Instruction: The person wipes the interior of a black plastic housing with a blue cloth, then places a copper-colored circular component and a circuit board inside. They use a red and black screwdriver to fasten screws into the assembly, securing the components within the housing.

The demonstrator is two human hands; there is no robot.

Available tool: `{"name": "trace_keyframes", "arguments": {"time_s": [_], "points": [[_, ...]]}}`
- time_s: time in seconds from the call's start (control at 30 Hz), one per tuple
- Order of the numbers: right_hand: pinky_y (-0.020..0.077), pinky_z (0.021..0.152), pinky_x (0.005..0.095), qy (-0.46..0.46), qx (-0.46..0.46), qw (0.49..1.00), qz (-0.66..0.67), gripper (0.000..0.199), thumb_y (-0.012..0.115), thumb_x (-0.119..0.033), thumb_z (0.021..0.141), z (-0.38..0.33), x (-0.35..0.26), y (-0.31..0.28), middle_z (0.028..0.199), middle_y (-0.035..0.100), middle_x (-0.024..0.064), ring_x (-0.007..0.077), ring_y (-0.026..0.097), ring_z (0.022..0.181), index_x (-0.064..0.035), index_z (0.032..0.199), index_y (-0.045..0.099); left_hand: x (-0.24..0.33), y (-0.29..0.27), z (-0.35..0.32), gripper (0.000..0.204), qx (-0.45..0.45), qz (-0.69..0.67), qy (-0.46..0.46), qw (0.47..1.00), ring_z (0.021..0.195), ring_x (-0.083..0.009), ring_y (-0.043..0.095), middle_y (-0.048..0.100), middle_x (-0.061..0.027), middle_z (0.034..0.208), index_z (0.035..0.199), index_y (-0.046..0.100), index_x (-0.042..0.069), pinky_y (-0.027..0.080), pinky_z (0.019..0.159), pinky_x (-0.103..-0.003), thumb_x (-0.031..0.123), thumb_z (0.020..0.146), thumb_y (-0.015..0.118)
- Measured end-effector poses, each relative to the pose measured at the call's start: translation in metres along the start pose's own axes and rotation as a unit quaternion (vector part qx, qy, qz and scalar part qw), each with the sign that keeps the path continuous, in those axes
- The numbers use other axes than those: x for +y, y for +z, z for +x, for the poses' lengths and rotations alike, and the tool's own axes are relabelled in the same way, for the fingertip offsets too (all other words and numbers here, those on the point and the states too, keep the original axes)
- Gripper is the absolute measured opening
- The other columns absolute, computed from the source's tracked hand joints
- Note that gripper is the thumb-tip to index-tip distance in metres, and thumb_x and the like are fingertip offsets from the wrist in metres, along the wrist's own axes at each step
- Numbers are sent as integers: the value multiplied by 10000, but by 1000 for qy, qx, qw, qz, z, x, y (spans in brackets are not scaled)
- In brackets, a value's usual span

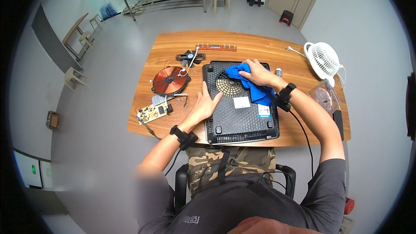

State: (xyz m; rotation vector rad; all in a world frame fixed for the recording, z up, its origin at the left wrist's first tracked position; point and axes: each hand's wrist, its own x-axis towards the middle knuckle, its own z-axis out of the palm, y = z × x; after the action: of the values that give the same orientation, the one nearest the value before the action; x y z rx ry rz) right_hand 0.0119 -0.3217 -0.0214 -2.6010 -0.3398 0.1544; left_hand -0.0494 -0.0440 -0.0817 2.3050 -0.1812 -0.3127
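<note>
A black induction cooker housing [242, 117] lies bottom up at the table's near edge, its round vent grille [228, 87] and rubber feet facing me. My right hand [258, 74] presses a bunched blue cloth [261, 95] against it, beside the vent. My left hand [204, 105] rests at the housing's left edge, fingers stretched out and thumb apart on the underside. A white label [242, 102] is stuck below the vent. To the left lie a copper coil [170, 80], a circuit board with heat sink [152, 114] and several small screws.
Behind the housing are a black fan [190, 57] and a narrow red-brown board [216, 47] with a white cable. On the right stand a white electric fan [322, 60], a clear plastic container [323, 98] and a dark block [338, 125]. Black cables run from both wrist straps.
</note>
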Motion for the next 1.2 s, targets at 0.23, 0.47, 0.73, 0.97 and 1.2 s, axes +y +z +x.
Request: {"name": "trace_keyframes", "arguments": {"time_s": [0.23,0.47,0.73,0.97,1.2], "points": [[464,1035,565,-43,112,991,-57,587,653,-420,981,6,-8,-34,1348,500,323,528,521,1224,-32,1394,500,12,-9,-8,1052,-23,9,-28,999,1330,-570,460,309,-446,1487,1620,-22,-7,428,1113,-522,624,980,523],[312,1160,643,141,-43,982,-118,1059,662,-769,809,27,20,-8,1592,263,336,582,360,1400,-177,1605,294,12,-6,-7,1048,-29,-9,-36,999,1393,-560,397,291,-467,1495,1615,-33,-12,360,1176,-507,616,987,524],[368,1133,613,54,-62,990,-115,830,612,-645,926,42,29,-6,1475,419,327,569,409,1360,-119,1536,413,16,-11,-9,1057,-42,14,-46,998,1374,-580,411,266,-478,1503,1614,-35,-27,386,1155,-521,631,989,507],[393,1137,546,0,-61,996,-71,722,571,-582,980,60,40,1,1468,435,305,493,448,1366,-97,1500,450,15,-11,-6,1067,-49,17,-45,998,1378,-586,402,262,-492,1498,1612,-40,-28,387,1157,-521,641,985,505],[371,1141,577,-1,-63,993,-104,732,560,-561,995,71,11,12,1523,390,286,497,401,1410,-92,1530,387,9,-5,-2,1060,-22,19,-34,999,1290,-602,483,298,-466,1483,1621,-42,3,453,1079,-566,614,981,541]]}}
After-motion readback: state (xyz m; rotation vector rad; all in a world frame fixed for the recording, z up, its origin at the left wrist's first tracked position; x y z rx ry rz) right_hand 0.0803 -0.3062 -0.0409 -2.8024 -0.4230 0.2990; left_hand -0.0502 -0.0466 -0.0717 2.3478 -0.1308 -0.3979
